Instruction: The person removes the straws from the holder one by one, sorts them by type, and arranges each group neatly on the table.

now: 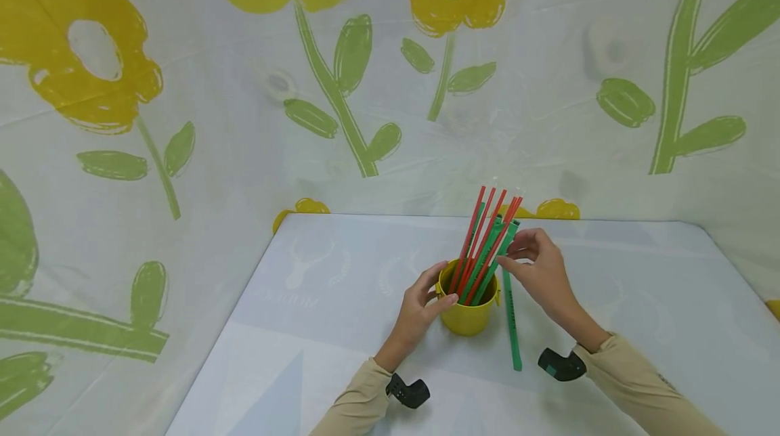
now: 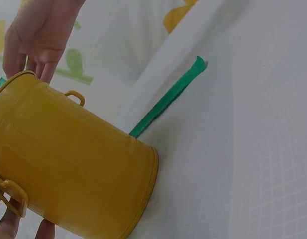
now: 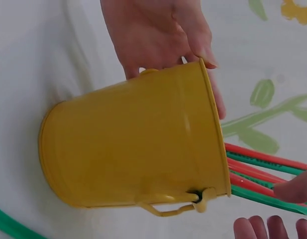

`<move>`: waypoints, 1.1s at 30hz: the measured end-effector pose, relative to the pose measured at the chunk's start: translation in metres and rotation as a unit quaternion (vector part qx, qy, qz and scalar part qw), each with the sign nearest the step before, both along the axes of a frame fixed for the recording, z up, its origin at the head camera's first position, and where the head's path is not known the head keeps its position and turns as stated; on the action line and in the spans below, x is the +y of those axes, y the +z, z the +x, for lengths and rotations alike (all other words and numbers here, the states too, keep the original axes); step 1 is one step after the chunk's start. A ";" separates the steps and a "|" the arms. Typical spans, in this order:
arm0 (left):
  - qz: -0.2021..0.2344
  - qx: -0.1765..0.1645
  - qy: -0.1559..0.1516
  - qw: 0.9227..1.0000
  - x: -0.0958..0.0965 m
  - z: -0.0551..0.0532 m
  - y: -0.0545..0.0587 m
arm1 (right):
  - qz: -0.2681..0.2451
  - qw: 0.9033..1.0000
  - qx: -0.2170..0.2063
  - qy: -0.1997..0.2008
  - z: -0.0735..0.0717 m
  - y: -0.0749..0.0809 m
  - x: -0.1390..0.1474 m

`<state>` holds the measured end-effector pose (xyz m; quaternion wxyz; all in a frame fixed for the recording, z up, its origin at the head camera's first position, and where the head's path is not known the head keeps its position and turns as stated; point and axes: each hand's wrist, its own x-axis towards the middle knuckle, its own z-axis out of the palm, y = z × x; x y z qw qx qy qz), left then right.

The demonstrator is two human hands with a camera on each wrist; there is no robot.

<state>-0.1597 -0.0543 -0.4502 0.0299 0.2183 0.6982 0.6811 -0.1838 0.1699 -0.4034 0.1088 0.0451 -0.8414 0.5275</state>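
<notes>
A small yellow bucket [image 1: 466,319] with side handles stands on the table, holding several thin red straws [image 1: 469,233] and slim green wrapped sticks [image 1: 487,267] with dark print. My left hand [image 1: 420,300] grips the bucket from the left, its thumb at the rim. My right hand [image 1: 539,267] is beside the tops of the sticks, on the right. In the right wrist view its thumb [image 3: 295,188] overlaps the straws, while the fingertips [image 3: 260,229] stand apart from it below the green sticks. Another green wrapped stick [image 1: 512,321] lies on the table right of the bucket.
The white table [image 1: 640,328] has faint printed patterns and ends at a back edge close behind the bucket. A white curtain [image 1: 231,84] with yellow flowers and green leaves hangs behind and along the left side. Black wrist cameras [image 1: 562,364] sit on both forearms.
</notes>
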 end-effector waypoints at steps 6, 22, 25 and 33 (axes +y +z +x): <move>0.005 -0.001 0.000 1.000 0.000 0.000 -0.001 | -0.050 0.999 0.003 0.004 0.000 -0.004 -0.006; 0.003 -0.005 0.001 1.000 0.000 0.000 0.001 | -0.110 0.994 0.017 0.005 -0.002 -0.011 -0.006; 0.004 0.000 0.001 1.000 0.000 0.000 0.001 | -0.114 0.993 0.024 0.003 -0.001 -0.010 -0.006; 0.005 0.003 -0.003 1.000 0.001 0.000 0.000 | -0.141 0.988 0.058 0.000 0.002 -0.003 -0.002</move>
